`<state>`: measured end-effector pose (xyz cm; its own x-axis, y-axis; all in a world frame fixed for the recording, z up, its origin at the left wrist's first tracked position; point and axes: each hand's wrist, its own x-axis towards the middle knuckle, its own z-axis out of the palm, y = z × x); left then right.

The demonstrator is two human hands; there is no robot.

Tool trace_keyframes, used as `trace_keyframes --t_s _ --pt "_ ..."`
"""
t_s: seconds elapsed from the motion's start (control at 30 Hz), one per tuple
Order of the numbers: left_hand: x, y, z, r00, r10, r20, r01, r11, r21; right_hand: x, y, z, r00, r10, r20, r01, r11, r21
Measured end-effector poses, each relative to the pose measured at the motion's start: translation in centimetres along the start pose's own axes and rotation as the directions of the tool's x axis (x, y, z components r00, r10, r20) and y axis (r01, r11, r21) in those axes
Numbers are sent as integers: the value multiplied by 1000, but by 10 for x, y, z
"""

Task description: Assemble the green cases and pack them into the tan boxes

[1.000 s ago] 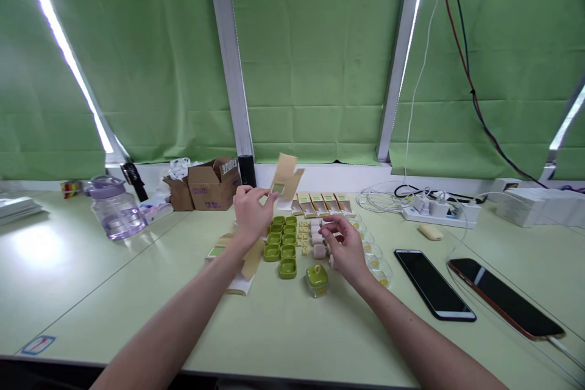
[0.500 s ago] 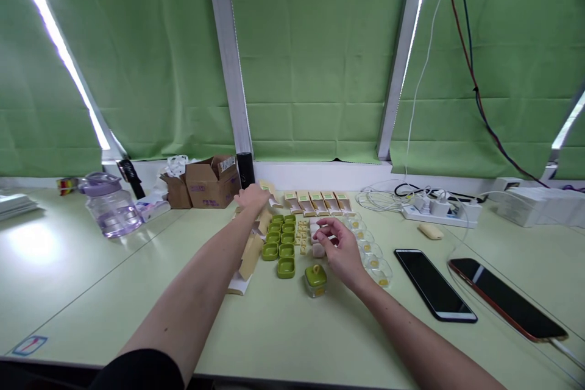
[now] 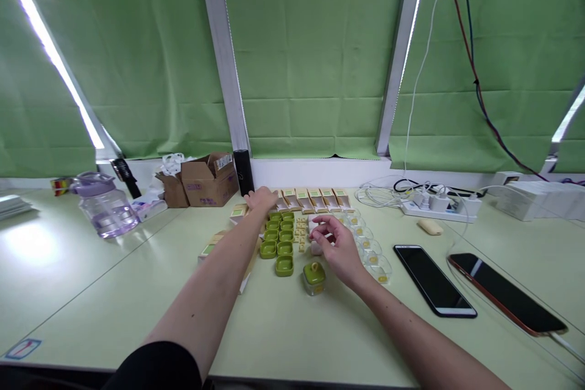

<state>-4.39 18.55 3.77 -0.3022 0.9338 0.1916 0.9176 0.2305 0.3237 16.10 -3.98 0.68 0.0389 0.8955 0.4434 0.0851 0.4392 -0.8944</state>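
My left hand (image 3: 261, 200) reaches to the left end of a back row of small open cartons (image 3: 315, 199); its fingertips are hard to make out. My right hand (image 3: 336, 244) hovers with curled, parted fingers over small whitish pieces (image 3: 315, 248), partly hiding them. Left of it are tiny yellow pieces (image 3: 301, 233) and two columns of green square lids (image 3: 284, 265). A clear jar with a green lid (image 3: 314, 278) stands in front. Clear jars (image 3: 373, 259) line the right side. More cartons (image 3: 212, 244) lie beside and under my left forearm.
Two phones (image 3: 434, 280) (image 3: 507, 294) lie at the right, below a power strip (image 3: 439, 210) with cables. A purple-lidded jug (image 3: 109, 210), a cardboard box (image 3: 210, 180) and a black cylinder (image 3: 244, 172) stand at the left and back.
My left hand has moved slightly right, and a carton by it now stands in line with the back row. My right hand has barely moved. The view has shifted a little.
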Motion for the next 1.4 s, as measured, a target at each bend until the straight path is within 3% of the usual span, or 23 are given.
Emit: trace_keyframes --t_s 0.23,0.4,0.57,0.6,0.67,0.8,1.17,1.4 --pt "-15 -5 -29 991 113 -67 -116 992 -49 4 -1 -3 998 3 -56 -2 1000 19" --pt "-63 1 -51 947 306 -97 -319 930 -181 8 4 -7 993 -2 -121 7 999 37" --pt "-145 -7 -57 828 558 -55 -543 773 -328 14 2 -12 987 -14 -158 15 1000 7" --pt "-162 -10 -56 770 634 -75 -605 687 -402 15 1 -13 988 -14 -151 14 1000 1" --pt "-190 -15 -55 694 714 -92 -663 584 -468 17 -1 -15 992 -21 -122 20 1000 -13" --pt "-225 -22 -53 618 785 -50 -708 528 -469 15 2 -17 996 -53 -69 47 995 -89" --pt "-247 -28 -43 533 834 146 -816 552 -174 -6 18 -15 982 -187 15 180 918 -354" --pt "-242 -28 -40 567 816 113 -778 576 -250 -8 19 -15 972 -232 29 224 887 -404"
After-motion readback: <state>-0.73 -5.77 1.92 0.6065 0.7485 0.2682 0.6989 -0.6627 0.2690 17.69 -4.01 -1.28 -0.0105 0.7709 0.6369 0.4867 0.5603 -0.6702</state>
